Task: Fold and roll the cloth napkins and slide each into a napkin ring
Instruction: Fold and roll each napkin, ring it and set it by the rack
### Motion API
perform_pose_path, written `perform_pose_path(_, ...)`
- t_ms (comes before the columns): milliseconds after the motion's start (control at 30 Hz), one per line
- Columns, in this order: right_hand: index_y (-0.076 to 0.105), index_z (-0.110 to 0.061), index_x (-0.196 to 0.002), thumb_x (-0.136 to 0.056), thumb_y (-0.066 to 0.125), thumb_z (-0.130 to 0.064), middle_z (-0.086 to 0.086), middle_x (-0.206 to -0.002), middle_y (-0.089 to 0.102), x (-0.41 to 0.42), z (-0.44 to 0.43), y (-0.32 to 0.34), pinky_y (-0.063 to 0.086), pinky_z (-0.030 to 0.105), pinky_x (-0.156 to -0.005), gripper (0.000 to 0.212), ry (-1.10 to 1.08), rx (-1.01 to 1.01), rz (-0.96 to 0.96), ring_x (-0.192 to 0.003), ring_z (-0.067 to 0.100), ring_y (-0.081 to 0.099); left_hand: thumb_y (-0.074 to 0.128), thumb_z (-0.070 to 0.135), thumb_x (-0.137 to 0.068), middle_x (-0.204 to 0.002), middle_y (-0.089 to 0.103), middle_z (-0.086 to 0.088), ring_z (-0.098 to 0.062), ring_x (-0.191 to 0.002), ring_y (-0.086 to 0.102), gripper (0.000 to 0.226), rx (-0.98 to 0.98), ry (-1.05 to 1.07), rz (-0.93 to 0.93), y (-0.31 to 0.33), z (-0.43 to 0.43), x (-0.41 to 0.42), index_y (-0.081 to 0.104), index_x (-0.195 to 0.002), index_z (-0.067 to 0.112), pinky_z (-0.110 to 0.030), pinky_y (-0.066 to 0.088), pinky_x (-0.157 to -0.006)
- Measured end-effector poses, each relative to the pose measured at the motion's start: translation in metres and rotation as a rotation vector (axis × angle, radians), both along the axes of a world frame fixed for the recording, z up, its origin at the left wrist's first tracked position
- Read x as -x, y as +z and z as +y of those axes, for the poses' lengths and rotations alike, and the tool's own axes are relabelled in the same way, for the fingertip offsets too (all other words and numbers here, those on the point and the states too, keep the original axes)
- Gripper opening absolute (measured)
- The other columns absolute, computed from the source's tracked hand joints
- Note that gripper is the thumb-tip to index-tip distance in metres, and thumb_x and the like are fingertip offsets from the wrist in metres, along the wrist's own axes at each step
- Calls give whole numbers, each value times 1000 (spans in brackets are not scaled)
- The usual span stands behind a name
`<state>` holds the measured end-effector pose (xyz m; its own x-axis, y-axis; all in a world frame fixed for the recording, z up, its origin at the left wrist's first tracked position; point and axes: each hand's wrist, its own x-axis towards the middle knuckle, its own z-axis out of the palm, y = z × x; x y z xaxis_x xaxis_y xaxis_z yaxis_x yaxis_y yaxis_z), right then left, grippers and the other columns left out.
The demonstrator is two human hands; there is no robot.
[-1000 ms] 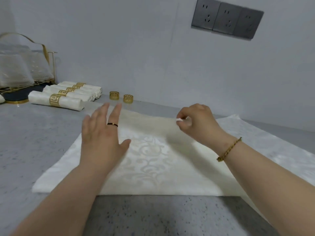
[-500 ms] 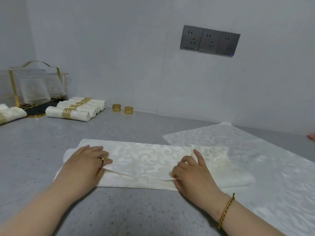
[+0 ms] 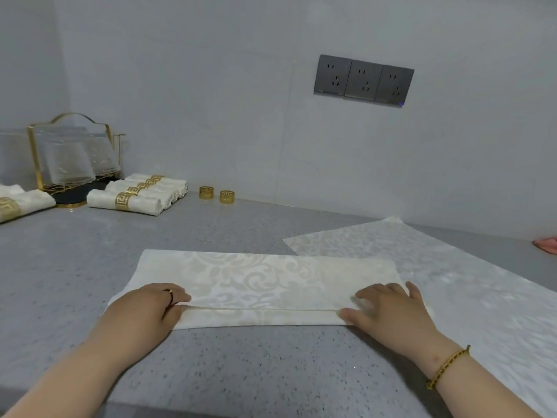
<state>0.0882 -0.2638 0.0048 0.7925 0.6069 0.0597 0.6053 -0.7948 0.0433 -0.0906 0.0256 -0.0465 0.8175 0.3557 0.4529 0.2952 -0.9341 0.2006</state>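
Napkin [image 3: 265, 282] lies folded into a long band on the desk [image 3: 75, 254], front centre, its upper layer's edge running as a seam between the hands. Left hand [image 3: 147, 309] is at the left end, fingers curled over that edge, thumb under it: a pinch. Right hand [image 3: 388, 309] is at the right end, fingers spread on top, thumb along the near strip; pinching or only pressing, cannot tell. The band's right end lies over the corner of a second napkin [image 3: 470, 285] spread flat. Two loose rings [image 3: 206, 193] wait by the wall. Risks, as judged: uneven pull between the hands would skew the fold; the cloth beneath may drag along; a loose roll may jam in a ring
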Motion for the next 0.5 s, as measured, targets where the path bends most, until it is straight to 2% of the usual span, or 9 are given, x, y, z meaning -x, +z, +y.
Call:
perform_pose_path(33, 43, -32, -129, -70, 21, -84, -13, -135, 44, 3, 5, 4, 5, 36, -114, 81, 41, -25, -23, -130, 12, 32, 39, 32, -95, -130, 47, 25, 3, -121, 42, 31, 11, 15, 3, 0, 0, -1, 53, -122, 36, -9, 26, -76)
perform_pose_path(67, 43, -31, -130, -73, 29, -81, -13, -136, 43, 3, 12, 5, 8, 31, -113, 77, 106, -44, -43, -130, 11, 33, 39, 32, -95, -130, 47, 25, 3, -121, 43, 30, 16, 24, 6, -1, 1, -1, 54, -121, 36, -9, 26, -75)
perform_pose_path(133, 44, -27, -130, -86, 46, -55, -10, -136, 45, 11, 32, 4, 16, 21, -107, 52, 279, -126, -55, -127, 11, 36, 41, 32, -94, -129, 48, 24, 2, -121, 43, 30, 34, 28, 23, 1, 0, -1, 55, -121, 35, -9, 28, -78)
perform_pose_path(167, 46, -25, -130, -89, 48, -46, -8, -136, 46, 16, 44, 3, 20, 20, -105, 46, 366, -150, -33, -126, 12, 38, 43, 33, -93, -130, 48, 24, 1, -121, 43, 30, 43, 18, 19, 2, -1, -1, 56, -120, 35, -9, 30, -80)
perform_pose_path(233, 48, -22, -130, -92, 47, -38, -6, -136, 46, 29, 71, -3, 27, 21, -103, 41, 492, -187, 43, -125, 12, 40, 41, 45, -89, -129, 49, 24, 2, -120, 44, 35, 51, -9, 4, 3, -2, 0, 57, -119, 35, -7, 30, -78)
perform_pose_path(300, 50, -21, -128, -93, 46, -37, -6, -135, 47, 42, 94, -8, 31, 21, -101, 39, 546, -261, 136, -124, 12, 41, 21, 70, -66, -123, 51, 26, 4, -117, 46, 71, 57, -37, -24, 6, -7, 2, 59, -116, 37, 1, 27, -68)
perform_pose_path(400, 52, -20, -127, -92, 48, -35, -6, -134, 49, 50, 114, -17, 32, 20, -98, 38, 618, -323, 180, -123, 11, 42, 4, 91, -32, -115, 55, 27, 6, -110, 49, 111, 103, -18, -50, 12, -12, 7, 63, -109, 38, 6, 23, -65)
perform_pose_path(433, 53, -20, -126, -92, 49, -33, -5, -133, 50, 50, 117, -21, 32, 20, -98, 37, 638, -329, 178, -123, 11, 42, -5, 97, -22, -112, 55, 28, 7, -108, 49, 123, 112, -3, -45, 14, -12, 8, 63, -107, 39, 6, 23, -65)
perform_pose_path(500, 56, -18, -124, -94, 47, -28, -4, -130, 54, 48, 116, -27, 32, 20, -97, 33, 646, -370, 176, -121, 11, 45, -19, 95, -16, -112, 54, 29, 9, -107, 49, 134, 92, 25, -20, 15, -13, 8, 62, -107, 40, 6, 23, -65)
